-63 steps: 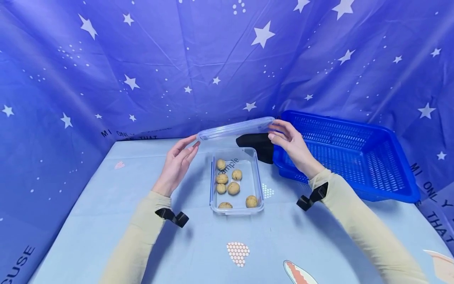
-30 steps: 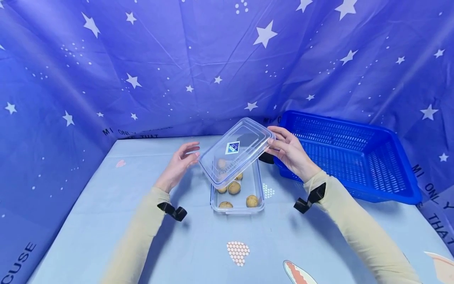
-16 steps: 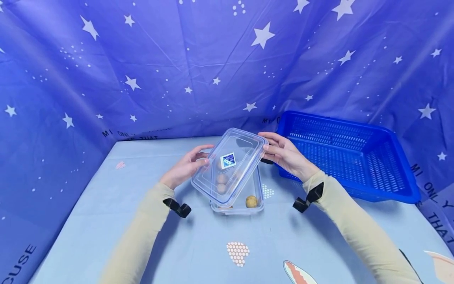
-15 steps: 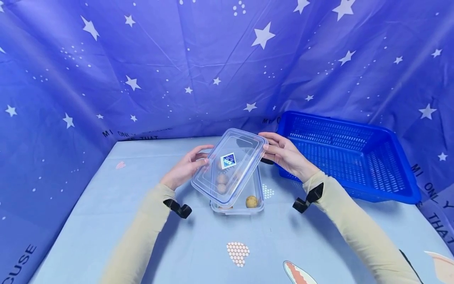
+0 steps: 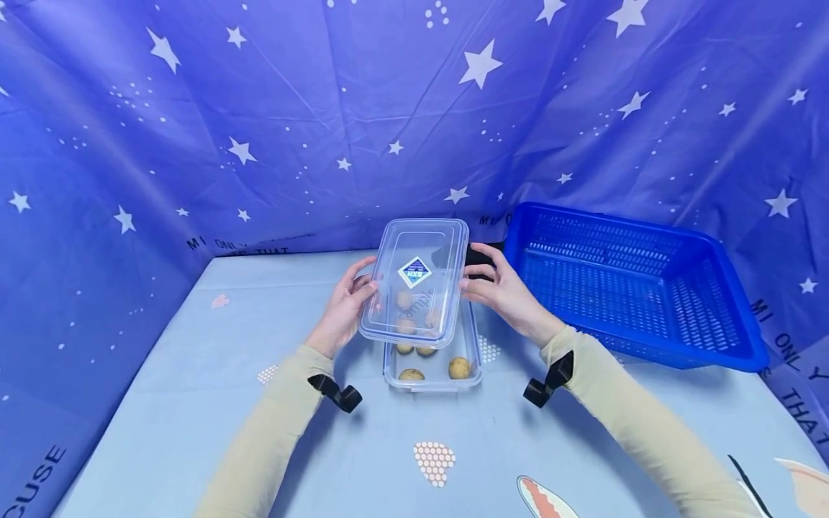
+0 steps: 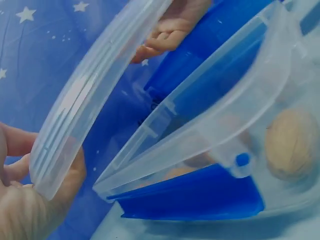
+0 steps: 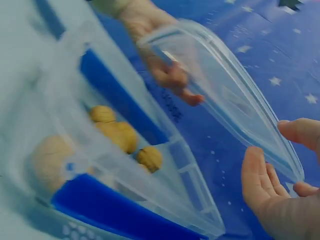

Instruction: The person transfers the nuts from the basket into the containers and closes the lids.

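Note:
A clear rectangular lid (image 5: 421, 239) with a blue-and-white sticker is held tilted over the back part of a clear plastic box (image 5: 432, 385). My left hand (image 5: 342, 311) grips the lid's left edge between thumb and fingers. At the opposite edge, my right hand (image 5: 512, 298) pinches it, the thumb on one face and fingers on the other in the right wrist view. Several walnuts (image 5: 459, 367) lie in the box; some show only through the lid. A blue side clip (image 6: 200, 197) hangs unfastened on the box in the left wrist view.
A large blue perforated basket (image 5: 738, 309) stands at the right. Between it and the lid lies a black object (image 5: 497, 250), partly covered by my right hand. A blue star-patterned curtain (image 5: 291, 108) rises behind the table, whose cloth (image 5: 363, 446) is pale blue.
The lid, first held nearly edge-on, was swung down at an angle, then turned straighter in line with the box. My left hand came off its edge and took it again; the box stayed put.

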`<state>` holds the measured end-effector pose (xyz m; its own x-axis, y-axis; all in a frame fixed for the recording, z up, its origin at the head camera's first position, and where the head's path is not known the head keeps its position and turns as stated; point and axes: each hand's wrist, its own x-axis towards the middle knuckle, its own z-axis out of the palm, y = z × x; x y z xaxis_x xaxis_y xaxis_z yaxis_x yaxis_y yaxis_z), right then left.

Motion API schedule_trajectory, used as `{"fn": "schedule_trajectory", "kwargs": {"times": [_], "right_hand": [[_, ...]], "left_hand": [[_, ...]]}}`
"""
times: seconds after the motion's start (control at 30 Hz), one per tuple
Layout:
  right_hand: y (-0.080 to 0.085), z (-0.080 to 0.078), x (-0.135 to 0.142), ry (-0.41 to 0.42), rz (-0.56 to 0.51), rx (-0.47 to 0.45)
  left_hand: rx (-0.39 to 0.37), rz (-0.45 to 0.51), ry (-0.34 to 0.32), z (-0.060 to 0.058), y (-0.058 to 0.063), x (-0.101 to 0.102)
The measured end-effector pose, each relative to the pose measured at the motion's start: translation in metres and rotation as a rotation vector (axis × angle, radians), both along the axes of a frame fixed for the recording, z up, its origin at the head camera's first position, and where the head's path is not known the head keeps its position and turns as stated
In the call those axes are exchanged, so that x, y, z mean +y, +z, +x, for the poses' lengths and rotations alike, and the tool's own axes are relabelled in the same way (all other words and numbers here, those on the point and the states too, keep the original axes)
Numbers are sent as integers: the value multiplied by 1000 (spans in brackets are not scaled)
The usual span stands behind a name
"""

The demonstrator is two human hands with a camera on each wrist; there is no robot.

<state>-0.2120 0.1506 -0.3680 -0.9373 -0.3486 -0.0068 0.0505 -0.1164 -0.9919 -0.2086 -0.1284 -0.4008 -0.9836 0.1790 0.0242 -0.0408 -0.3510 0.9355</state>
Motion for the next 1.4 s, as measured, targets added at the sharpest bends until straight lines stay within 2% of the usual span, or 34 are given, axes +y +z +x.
{"fn": "schedule_trajectory", "kwargs": {"times": [0.1,0.27,0.33,0.47,0.57,0.63,0.77,0.87,1.17,1.4], "right_hand": [[-7,4,-7,-35,131,89],[-18,7,-14,-119,320,191],[-20,9,-15,-140,394,241],[-25,11,-16,-155,567,339],[-29,13,-15,-147,696,366],[-32,14,-14,-141,749,373],[-33,16,-13,-150,784,388],[-32,18,-14,-156,787,403],[-34,25,-13,-161,807,436],[-36,30,-13,-144,831,455]], "left_hand": [[9,-28,29,3,-3,7],[49,-124,33,10,-12,12],[68,-204,33,12,-14,10],[127,-430,30,14,-14,3],[200,-589,32,16,-15,0],[252,-663,24,17,-17,-2],[352,-769,-3,18,-21,-5],[387,-813,-28,20,-21,-6],[401,-823,-62,22,-21,-5],[361,-818,-83,24,-20,-6]]}}
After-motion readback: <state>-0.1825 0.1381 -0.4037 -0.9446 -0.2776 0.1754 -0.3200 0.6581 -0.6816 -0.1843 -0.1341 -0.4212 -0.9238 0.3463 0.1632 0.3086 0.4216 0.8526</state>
